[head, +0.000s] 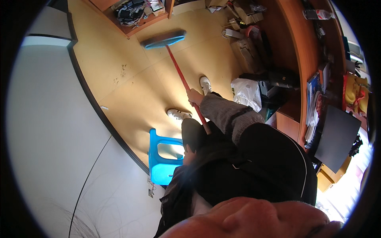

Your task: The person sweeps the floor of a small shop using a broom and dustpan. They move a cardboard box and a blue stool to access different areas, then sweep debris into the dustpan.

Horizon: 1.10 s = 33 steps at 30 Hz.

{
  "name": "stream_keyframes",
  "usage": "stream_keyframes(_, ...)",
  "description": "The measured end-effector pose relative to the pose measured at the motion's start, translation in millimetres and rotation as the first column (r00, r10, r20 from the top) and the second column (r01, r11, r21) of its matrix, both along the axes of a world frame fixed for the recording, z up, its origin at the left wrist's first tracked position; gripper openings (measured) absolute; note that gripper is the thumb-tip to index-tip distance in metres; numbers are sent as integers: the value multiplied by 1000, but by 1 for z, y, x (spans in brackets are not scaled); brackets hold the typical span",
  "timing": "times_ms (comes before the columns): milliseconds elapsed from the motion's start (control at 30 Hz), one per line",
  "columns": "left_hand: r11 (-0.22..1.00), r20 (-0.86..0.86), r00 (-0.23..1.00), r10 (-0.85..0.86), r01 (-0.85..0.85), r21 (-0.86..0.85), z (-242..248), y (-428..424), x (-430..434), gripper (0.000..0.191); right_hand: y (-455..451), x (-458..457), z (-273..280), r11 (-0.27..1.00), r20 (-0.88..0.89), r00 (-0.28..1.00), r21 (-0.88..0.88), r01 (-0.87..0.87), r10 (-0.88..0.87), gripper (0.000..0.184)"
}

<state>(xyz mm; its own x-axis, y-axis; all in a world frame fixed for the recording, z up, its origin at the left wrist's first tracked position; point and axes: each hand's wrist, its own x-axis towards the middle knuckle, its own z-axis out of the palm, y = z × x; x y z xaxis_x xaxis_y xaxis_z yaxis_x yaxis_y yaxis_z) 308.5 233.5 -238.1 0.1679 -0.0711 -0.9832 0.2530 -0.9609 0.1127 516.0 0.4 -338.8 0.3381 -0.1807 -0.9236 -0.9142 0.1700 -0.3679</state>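
Observation:
My right hand (195,97) is closed around the red handle of a broom (177,67). The broom's blue head with dark bristles (165,40) is at the far end, over the tan tiled floor, and looks slightly blurred. The handle's near end reaches my dark clothing. My left hand (189,155) is low at my side by my leg, beside a blue plastic stool (165,168); its fingers are partly hidden, and whether it touches the stool cannot be told. Small dark debris (123,70) lies on the floor left of the handle.
A white plastic bag (246,90) and cardboard boxes (244,52) stand along the right, beside a wooden desk (293,35). A cabinet shelf (143,25) with tangled cables is at the top. A white wall with dark skirting (89,92) runs along the left. A small white scrap (104,107) lies beside it.

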Motion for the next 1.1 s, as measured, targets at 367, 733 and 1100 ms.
stream_keyframes(367, 983, 16, 993, 119, -116, -143, 5, 30, 3, 76, -75, -15, 23, 958, 96, 954, 76, 277, -284, 30)
stream_keyframes(733, 975, -26, 981, 193, -194, -103, 2, 34, 6, 82, 168, 10, 81, 771, -228, 938, 535, 344, -260, 12)
stream_keyframes(1100, 981, 78, 978, 193, -190, -40, 10, 22, 3, 80, 64, 44, 140, 968, 39, 999, 248, -26, 17, 28)
